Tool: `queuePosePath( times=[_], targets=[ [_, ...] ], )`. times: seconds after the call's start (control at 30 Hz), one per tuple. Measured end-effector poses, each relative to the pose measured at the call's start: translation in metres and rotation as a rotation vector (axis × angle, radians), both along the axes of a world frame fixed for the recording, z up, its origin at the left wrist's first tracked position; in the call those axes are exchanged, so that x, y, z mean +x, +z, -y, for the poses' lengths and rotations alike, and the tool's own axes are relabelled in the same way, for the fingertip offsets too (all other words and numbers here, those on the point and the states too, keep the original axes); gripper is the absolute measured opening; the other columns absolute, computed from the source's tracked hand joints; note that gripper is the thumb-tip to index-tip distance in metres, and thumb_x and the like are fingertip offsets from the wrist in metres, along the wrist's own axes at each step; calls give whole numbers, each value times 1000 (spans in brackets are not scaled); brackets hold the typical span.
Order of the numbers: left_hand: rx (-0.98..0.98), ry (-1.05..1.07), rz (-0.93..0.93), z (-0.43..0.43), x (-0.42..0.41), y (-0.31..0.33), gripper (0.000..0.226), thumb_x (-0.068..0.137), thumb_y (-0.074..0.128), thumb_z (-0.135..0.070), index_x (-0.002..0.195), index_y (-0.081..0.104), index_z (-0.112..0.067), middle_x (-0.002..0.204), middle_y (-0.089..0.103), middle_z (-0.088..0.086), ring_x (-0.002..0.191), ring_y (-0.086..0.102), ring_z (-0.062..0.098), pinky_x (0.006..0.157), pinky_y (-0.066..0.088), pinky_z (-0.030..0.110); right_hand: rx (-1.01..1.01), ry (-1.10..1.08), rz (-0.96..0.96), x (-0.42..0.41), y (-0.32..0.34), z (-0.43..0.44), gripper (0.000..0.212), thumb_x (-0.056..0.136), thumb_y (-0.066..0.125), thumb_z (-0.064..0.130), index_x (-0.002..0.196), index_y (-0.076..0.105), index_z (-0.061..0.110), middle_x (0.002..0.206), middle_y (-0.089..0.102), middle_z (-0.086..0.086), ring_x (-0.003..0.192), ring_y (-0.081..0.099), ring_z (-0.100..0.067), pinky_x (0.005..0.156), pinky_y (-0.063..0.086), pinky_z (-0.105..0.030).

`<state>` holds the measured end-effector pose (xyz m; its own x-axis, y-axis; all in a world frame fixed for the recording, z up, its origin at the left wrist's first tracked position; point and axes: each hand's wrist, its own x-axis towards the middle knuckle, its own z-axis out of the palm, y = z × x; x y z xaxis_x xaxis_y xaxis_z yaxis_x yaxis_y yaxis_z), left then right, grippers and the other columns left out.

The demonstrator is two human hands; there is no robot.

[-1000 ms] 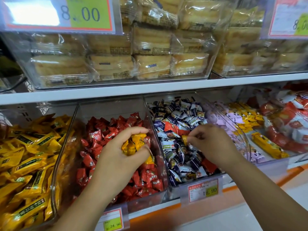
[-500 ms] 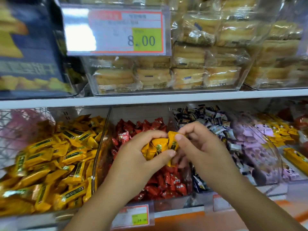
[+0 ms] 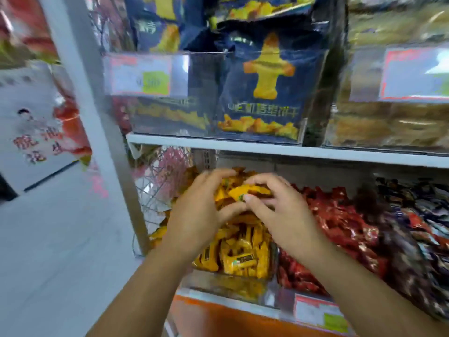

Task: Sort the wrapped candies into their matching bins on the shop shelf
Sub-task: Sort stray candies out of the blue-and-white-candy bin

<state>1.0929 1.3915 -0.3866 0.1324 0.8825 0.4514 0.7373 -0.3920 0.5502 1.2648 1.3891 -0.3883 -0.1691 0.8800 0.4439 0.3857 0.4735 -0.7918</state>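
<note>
Where the lower shelf meets the grey upright post (image 3: 97, 122), entries run left to right.

Item: yellow-candy bin (image 3: 226, 285), clear plastic, heaped with yellow wrappers.
Item: bunch of yellow candies (image 3: 240, 193), held in the air directly above that bin's heap, between both hands.
Item: left hand (image 3: 201, 212), fingers curled over the bunch's top and left side, thumb beneath it.
Item: right hand (image 3: 284, 215), touching the left, fingers bent, thumb and fingertips pinching the same bunch from the right.
Item: red candies (image 3: 340, 222), neighbouring bin just right of the yellow one.
Item: dark-wrapped candies (image 3: 427, 215), further right, blurred.
Item: price label (image 3: 320, 314), on the lower shelf's front edge below the red candies, print unreadable.
Item: shelf board (image 3: 267, 152), white, above the bins, carrying dark blue snack bags (image 3: 264, 93) and, to their right, pale wrapped cakes (image 3: 393, 127).
</note>
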Motion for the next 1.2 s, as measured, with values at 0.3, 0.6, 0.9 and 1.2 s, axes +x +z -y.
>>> queuePosePath(
  times=[0.3,0.6,0.9,1.2],
  targets=[
    [-400,23,-264,-22,-61,-47,96,62,15,-89,149,8,-50,159,-11,-17,147,-17,11,121,-2,42,25,-26,829,-9,-20,-13,47,100,40,47,145,27,50,159,6,22,147,4,-5,115,-1,-27],
    [-63,-10,-140,4,-14,-14,76,76,28,-80,144,35,-45,156,20,-17,146,-1,3,121,6,40,53,-68,498,29,-11,26,42,97,48,40,138,40,49,152,19,28,141,6,10,110,6,-12],
    [-26,-508,-127,49,134,-15,50,88,39,-66,130,55,-43,126,43,-34,122,34,-15,102,19,-1,-66,-416,395,185,16,81,33,98,52,23,121,53,47,130,48,23,118,42,10,94,32,-2],
    [-112,-436,-254,49,223,-43,93,83,39,-74,152,-12,-37,157,-7,-25,144,0,-3,111,1,14,-334,-613,451,297,-7,100,22,94,60,12,106,72,26,105,69,8,92,63,-10,73,43,-6]
  ],
)
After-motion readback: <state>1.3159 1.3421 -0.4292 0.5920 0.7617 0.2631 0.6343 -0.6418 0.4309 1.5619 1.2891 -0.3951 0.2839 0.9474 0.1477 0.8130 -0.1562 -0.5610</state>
